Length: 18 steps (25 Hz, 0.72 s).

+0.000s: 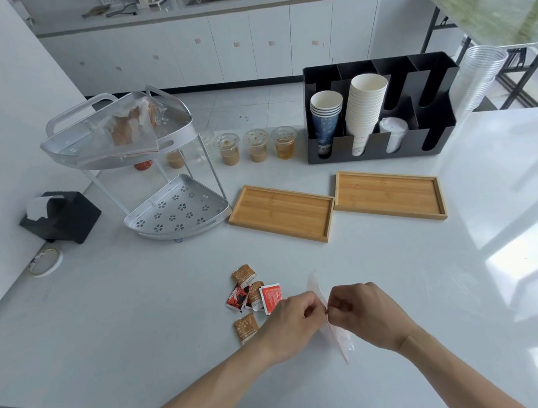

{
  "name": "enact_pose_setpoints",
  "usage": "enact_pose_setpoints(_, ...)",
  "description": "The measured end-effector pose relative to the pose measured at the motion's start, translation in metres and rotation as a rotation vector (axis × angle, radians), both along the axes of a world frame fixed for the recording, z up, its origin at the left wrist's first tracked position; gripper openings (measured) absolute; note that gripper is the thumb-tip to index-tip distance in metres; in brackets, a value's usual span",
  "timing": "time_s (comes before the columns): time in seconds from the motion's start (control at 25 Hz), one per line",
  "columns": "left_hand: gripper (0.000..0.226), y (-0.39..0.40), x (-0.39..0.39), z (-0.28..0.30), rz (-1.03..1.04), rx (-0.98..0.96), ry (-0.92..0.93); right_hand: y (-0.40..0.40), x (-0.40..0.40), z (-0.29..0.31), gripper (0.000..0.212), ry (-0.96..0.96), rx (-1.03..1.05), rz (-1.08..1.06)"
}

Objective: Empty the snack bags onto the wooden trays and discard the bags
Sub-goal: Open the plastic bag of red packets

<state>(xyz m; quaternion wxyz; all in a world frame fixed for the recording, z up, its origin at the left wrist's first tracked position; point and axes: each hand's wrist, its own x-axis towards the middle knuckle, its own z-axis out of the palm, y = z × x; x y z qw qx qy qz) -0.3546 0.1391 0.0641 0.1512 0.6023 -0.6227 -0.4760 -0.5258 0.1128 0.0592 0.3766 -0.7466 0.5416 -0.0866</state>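
Both hands, left hand (291,325) and right hand (365,315), pinch the clear, red-zippered plastic bag (332,328) edge-on, long axis running up-frame, small brown and red snack packets (253,298) scattered just left.

Two wooden trays (282,211), two clear bags (332,335), five snack packets (255,297), four lidded drink cups (256,146)

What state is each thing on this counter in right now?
Clear bag: pinched at its red zip edge by both hands, looks empty.
Left hand: gripping bag.
Right hand: gripping bag.
Snack packets: loose on counter, sealed.
Wooden trays: empty.
Second bag: on rack's top shelf, still holding snacks.
Lidded cups: partly filled.
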Motion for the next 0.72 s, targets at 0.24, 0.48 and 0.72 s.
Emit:
enact_pose_setpoints(0.24,0.032,-0.006,-0.002,0.013,-0.036,-0.104,-0.045,0.004,-0.006,0.013,0.023,0.009,-0.117,-0.022)
enact_pose_setpoints(0.48,0.022,-0.014,0.017,0.016,0.088,-0.162,-0.102,-0.007,-0.038,0.030,0.021,0.205,-0.239,-0.250)
enact_pose_setpoints(0.72,0.022,-0.022,0.030,0.022,0.041,-0.222,-0.187,0.000,-0.053,0.033,0.018,0.302,-0.286,-0.314)
